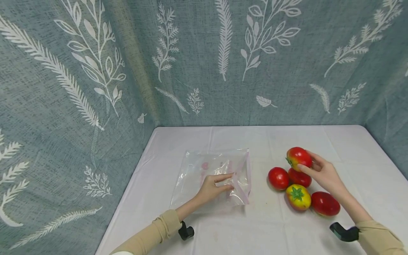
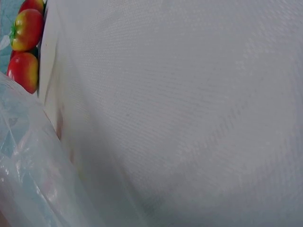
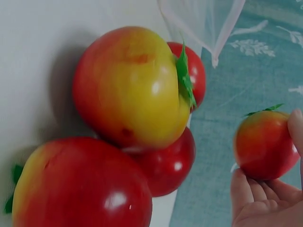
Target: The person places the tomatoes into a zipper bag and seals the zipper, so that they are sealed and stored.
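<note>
— What is each hand doing at the white tabletop [image 1: 318, 141]?

— At centre frame, the left hand [image 1: 213, 187] pinches the clear plastic bag [image 1: 211, 177] lying flat. At right, the right hand [image 1: 322, 173] holds a red-yellow tomato [image 1: 298, 157] in curled fingers [image 3: 248, 189], lifted above four more tomatoes [image 1: 299, 191] clustered lower right.

Five tomatoes [image 1: 299, 157], it seems, and one clear plastic bag [image 1: 213, 177].

Red-yellow tomatoes [image 1: 298, 184], clear bag [image 1: 211, 177], seemingly white tablecloth [image 1: 287, 230].
</note>
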{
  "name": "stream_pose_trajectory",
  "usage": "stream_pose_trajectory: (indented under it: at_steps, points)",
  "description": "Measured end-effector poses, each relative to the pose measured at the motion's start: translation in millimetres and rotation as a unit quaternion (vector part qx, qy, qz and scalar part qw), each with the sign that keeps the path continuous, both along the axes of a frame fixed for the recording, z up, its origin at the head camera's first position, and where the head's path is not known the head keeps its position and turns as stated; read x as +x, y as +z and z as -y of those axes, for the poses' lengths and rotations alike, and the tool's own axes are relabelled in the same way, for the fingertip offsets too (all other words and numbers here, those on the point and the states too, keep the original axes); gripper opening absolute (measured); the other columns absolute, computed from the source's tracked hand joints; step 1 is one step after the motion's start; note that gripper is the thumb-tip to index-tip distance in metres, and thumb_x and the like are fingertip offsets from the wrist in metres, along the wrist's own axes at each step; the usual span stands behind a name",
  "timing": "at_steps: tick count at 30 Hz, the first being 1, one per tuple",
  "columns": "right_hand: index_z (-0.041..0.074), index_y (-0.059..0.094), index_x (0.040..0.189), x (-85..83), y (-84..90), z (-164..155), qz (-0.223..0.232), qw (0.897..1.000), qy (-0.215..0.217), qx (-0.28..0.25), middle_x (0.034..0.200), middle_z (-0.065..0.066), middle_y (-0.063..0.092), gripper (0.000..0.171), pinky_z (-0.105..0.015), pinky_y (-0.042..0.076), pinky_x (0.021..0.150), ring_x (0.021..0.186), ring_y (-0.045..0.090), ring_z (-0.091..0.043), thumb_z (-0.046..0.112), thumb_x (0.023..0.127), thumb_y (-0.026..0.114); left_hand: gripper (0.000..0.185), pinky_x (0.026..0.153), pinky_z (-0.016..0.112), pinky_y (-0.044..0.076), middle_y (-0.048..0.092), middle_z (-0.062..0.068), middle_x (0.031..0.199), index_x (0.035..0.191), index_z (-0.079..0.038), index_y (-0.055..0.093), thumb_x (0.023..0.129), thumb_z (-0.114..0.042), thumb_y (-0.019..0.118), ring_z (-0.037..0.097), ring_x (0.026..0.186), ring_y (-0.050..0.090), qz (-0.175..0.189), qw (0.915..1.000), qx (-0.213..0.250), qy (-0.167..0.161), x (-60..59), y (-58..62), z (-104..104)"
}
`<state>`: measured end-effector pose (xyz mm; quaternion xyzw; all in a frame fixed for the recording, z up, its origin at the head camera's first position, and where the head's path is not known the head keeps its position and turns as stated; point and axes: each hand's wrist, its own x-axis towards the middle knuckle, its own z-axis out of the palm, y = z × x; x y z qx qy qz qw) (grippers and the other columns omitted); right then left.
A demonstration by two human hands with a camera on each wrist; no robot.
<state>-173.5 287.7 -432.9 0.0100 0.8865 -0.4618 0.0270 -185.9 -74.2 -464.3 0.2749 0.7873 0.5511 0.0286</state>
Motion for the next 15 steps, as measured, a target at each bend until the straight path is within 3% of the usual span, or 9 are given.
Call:
stream_pose_trajectory:
  at_steps: [7,15]
  points:
    - [0.004,0.018,0.151,-1.9,0.0,9.5,0.008,1.0,0.007,-0.012,0.147,-0.031,0.032,0.079,-0.06,0.041,0.097,0.13,0.036,-0.051,0.041,0.093,0.057,0.039,0.097,0.03,0.049,0.064,0.017,0.119,0.114,0.006,0.065,0.077,0.0,0.073,0.032,0.114,0.059,0.002,1.0,0.0,-0.002,-0.6,-0.6,-0.4]
    - [0.003,0.02,0.15,-6.1,-0.1,18.9,0.01,1.0,0.016,-0.017,0.147,-0.029,0.034,0.079,-0.054,0.044,0.096,0.13,0.039,-0.048,0.041,0.093,0.058,0.039,0.097,0.031,0.049,0.065,0.017,0.118,0.114,0.006,0.065,0.076,0.0,0.073,0.032,0.113,0.06,-0.001,1.0,-0.001,-0.001,-1.3,-0.3,-1.4]
